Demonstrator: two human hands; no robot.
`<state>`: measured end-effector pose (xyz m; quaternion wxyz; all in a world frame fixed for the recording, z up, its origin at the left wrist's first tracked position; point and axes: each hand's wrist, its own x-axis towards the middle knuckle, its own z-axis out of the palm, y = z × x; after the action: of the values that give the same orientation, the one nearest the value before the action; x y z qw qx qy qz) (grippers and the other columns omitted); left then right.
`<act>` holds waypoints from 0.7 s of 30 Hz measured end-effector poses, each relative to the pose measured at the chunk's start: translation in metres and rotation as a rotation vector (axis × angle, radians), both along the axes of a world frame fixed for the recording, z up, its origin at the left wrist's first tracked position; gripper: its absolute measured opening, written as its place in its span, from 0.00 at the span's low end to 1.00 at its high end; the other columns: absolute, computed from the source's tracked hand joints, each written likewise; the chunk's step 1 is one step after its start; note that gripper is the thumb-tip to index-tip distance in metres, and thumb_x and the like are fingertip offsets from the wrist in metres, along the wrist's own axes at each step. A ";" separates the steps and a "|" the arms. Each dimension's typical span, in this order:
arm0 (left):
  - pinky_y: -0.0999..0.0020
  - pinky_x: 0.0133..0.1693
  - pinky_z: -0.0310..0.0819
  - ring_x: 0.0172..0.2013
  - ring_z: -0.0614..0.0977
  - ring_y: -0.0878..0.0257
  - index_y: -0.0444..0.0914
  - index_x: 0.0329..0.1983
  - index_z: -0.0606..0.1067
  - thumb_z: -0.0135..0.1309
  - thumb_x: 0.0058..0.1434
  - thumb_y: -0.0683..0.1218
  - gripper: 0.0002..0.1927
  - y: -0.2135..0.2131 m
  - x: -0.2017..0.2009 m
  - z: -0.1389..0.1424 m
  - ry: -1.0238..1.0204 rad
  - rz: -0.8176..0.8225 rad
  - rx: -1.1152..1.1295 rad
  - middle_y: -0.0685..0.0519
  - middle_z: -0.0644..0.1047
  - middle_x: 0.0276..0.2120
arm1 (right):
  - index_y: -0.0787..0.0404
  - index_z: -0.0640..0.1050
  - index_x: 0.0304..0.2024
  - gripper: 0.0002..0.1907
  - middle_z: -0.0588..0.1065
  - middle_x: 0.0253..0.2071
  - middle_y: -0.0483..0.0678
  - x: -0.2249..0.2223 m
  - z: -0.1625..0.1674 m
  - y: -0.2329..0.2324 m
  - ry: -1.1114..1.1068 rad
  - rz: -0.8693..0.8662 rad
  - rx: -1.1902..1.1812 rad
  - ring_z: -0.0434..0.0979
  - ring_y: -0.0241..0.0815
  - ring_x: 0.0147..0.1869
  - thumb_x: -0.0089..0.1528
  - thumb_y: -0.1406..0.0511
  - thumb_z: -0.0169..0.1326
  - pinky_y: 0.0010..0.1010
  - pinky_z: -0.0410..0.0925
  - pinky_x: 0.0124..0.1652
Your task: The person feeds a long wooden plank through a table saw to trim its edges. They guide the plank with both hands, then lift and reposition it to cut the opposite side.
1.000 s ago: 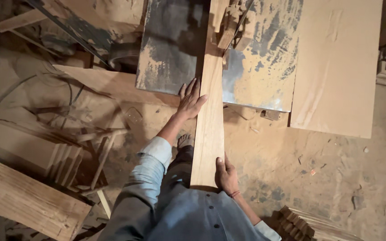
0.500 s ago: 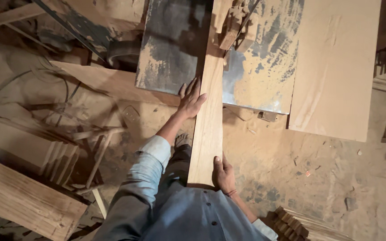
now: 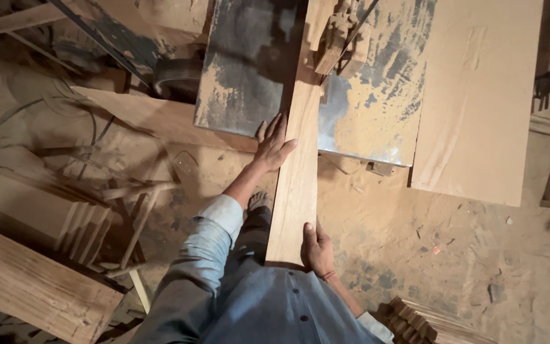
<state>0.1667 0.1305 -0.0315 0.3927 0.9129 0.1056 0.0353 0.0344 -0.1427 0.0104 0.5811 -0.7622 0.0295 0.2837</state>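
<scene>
A long pale wooden plank (image 3: pixel 298 172) lies lengthwise across a dusty metal saw table (image 3: pixel 243 76), its near end at my waist. My left hand (image 3: pixel 273 145) rests flat on the plank's left edge at the table's front rim, fingers spread. Around the plank's near right corner curls my right hand (image 3: pixel 316 250), gripping it. A wooden guard block (image 3: pixel 337 33) sits over the plank at the table's middle.
A large flat board (image 3: pixel 479 95) covers the right of the table. Planks and scrap strips (image 3: pixel 39 286) lie on the sawdust floor at left, with a slatted frame (image 3: pixel 97 223). More stacked strips (image 3: pixel 428 322) sit at bottom right. My bare foot (image 3: pixel 259 200) shows below the plank.
The plank has slid a little forward over the table, and both hands moved forward with it. The view has shifted slightly.
</scene>
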 end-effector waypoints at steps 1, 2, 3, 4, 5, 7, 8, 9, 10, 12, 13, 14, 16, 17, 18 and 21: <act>0.49 0.72 0.24 0.78 0.46 0.54 0.36 0.80 0.43 0.42 0.68 0.61 0.45 0.000 0.000 0.000 0.001 -0.005 0.002 0.41 0.50 0.78 | 0.61 0.69 0.69 0.27 0.79 0.57 0.48 0.001 0.000 0.000 -0.012 0.008 -0.014 0.74 0.35 0.61 0.70 0.57 0.45 0.29 0.65 0.59; 0.49 0.72 0.24 0.78 0.46 0.54 0.35 0.80 0.43 0.42 0.69 0.61 0.45 0.000 0.000 0.000 0.003 -0.008 0.004 0.41 0.50 0.78 | 0.62 0.69 0.69 0.27 0.79 0.57 0.48 0.001 -0.001 0.000 -0.007 0.007 -0.002 0.74 0.36 0.60 0.70 0.57 0.45 0.29 0.65 0.58; 0.49 0.72 0.23 0.78 0.46 0.54 0.35 0.80 0.43 0.41 0.69 0.61 0.44 0.001 0.000 0.000 0.005 -0.012 0.006 0.41 0.49 0.78 | 0.62 0.69 0.69 0.27 0.79 0.57 0.49 0.001 -0.002 0.001 -0.001 0.005 0.009 0.74 0.36 0.59 0.70 0.58 0.44 0.29 0.66 0.58; 0.49 0.72 0.23 0.78 0.46 0.54 0.34 0.80 0.43 0.41 0.69 0.61 0.45 0.000 0.000 0.000 0.010 -0.010 0.002 0.40 0.49 0.78 | 0.63 0.69 0.69 0.27 0.80 0.56 0.50 0.001 -0.003 0.001 0.004 0.002 0.020 0.74 0.36 0.59 0.70 0.58 0.44 0.29 0.66 0.57; 0.49 0.72 0.24 0.78 0.46 0.53 0.34 0.80 0.43 0.41 0.69 0.61 0.45 0.001 0.000 0.000 0.013 -0.006 -0.001 0.40 0.49 0.78 | 0.64 0.68 0.69 0.27 0.79 0.57 0.49 0.001 -0.005 0.001 -0.012 0.001 0.046 0.73 0.36 0.60 0.70 0.58 0.44 0.28 0.65 0.58; 0.49 0.72 0.24 0.78 0.46 0.53 0.34 0.79 0.43 0.41 0.69 0.61 0.45 0.001 0.000 0.000 0.006 0.001 -0.003 0.40 0.50 0.78 | 0.66 0.67 0.69 0.28 0.77 0.60 0.49 0.001 -0.010 0.001 -0.042 -0.001 0.098 0.72 0.36 0.64 0.70 0.58 0.44 0.28 0.63 0.60; 0.49 0.72 0.24 0.78 0.46 0.53 0.34 0.79 0.44 0.41 0.69 0.61 0.44 0.000 0.001 0.000 -0.007 0.003 -0.003 0.40 0.50 0.78 | 0.66 0.68 0.69 0.28 0.78 0.58 0.50 0.002 -0.014 0.001 -0.018 -0.007 0.078 0.73 0.37 0.61 0.70 0.58 0.45 0.29 0.64 0.59; 0.49 0.72 0.25 0.78 0.47 0.54 0.34 0.79 0.44 0.41 0.69 0.61 0.44 0.000 0.001 0.000 -0.018 0.005 -0.004 0.40 0.51 0.78 | 0.66 0.68 0.70 0.28 0.78 0.57 0.51 0.002 -0.016 0.000 0.008 -0.013 0.056 0.73 0.37 0.59 0.70 0.58 0.45 0.29 0.65 0.58; 0.49 0.72 0.25 0.78 0.47 0.53 0.33 0.79 0.44 0.42 0.69 0.61 0.44 -0.001 0.000 0.000 -0.011 0.006 -0.003 0.39 0.51 0.77 | 0.66 0.68 0.70 0.28 0.79 0.56 0.52 0.001 -0.019 -0.001 0.036 -0.019 0.033 0.74 0.38 0.57 0.70 0.58 0.46 0.30 0.66 0.57; 0.49 0.72 0.26 0.78 0.47 0.53 0.33 0.79 0.45 0.42 0.69 0.61 0.44 0.000 0.000 0.001 -0.002 0.009 0.006 0.39 0.51 0.77 | 0.66 0.68 0.69 0.28 0.78 0.58 0.50 0.001 -0.023 -0.002 -0.009 -0.016 0.091 0.73 0.37 0.61 0.70 0.58 0.45 0.29 0.65 0.59; 0.48 0.72 0.26 0.78 0.47 0.53 0.33 0.79 0.46 0.42 0.69 0.61 0.44 0.000 0.000 0.001 -0.012 0.010 0.002 0.39 0.52 0.77 | 0.66 0.68 0.69 0.28 0.77 0.60 0.49 0.001 -0.024 -0.001 -0.034 -0.017 0.122 0.73 0.36 0.63 0.70 0.58 0.45 0.29 0.64 0.60; 0.48 0.72 0.27 0.78 0.47 0.53 0.33 0.79 0.46 0.43 0.68 0.60 0.44 0.000 0.000 0.001 -0.021 0.010 -0.002 0.39 0.52 0.77 | 0.65 0.69 0.72 0.29 0.76 0.54 0.61 0.002 -0.024 -0.001 0.031 -0.028 0.070 0.68 0.41 0.55 0.71 0.58 0.45 0.33 0.62 0.54; 0.47 0.72 0.27 0.78 0.48 0.52 0.32 0.79 0.47 0.43 0.68 0.60 0.44 0.000 -0.002 0.001 -0.029 0.005 -0.007 0.39 0.53 0.77 | 0.63 0.71 0.79 0.32 0.73 0.43 0.84 0.001 -0.022 -0.001 0.167 -0.060 -0.034 0.60 0.49 0.40 0.73 0.59 0.45 0.42 0.59 0.41; 0.47 0.72 0.27 0.78 0.47 0.52 0.32 0.79 0.47 0.43 0.68 0.60 0.44 0.000 -0.002 0.001 -0.033 0.002 -0.007 0.38 0.53 0.76 | 0.64 0.70 0.76 0.30 0.75 0.46 0.70 0.001 -0.019 0.000 0.034 -0.027 0.011 0.65 0.42 0.44 0.74 0.59 0.45 0.35 0.62 0.44; 0.46 0.72 0.27 0.78 0.47 0.52 0.31 0.79 0.46 0.43 0.68 0.60 0.44 0.000 -0.002 0.001 -0.039 -0.001 -0.005 0.38 0.53 0.76 | 0.65 0.69 0.73 0.28 0.77 0.50 0.56 0.003 -0.017 0.001 -0.102 0.007 0.058 0.70 0.34 0.49 0.74 0.59 0.45 0.28 0.64 0.47; 0.46 0.72 0.27 0.78 0.47 0.52 0.32 0.78 0.47 0.44 0.67 0.60 0.45 0.000 -0.002 -0.001 -0.039 -0.001 0.006 0.39 0.53 0.76 | 0.63 0.69 0.70 0.27 0.79 0.43 0.38 0.005 -0.009 0.006 -0.041 -0.031 0.071 0.69 0.24 0.38 0.71 0.58 0.45 0.20 0.66 0.38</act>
<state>0.1649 0.1309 -0.0325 0.3919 0.9133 0.0975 0.0532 0.0395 -0.1366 0.0019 0.6124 -0.7464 0.0193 0.2596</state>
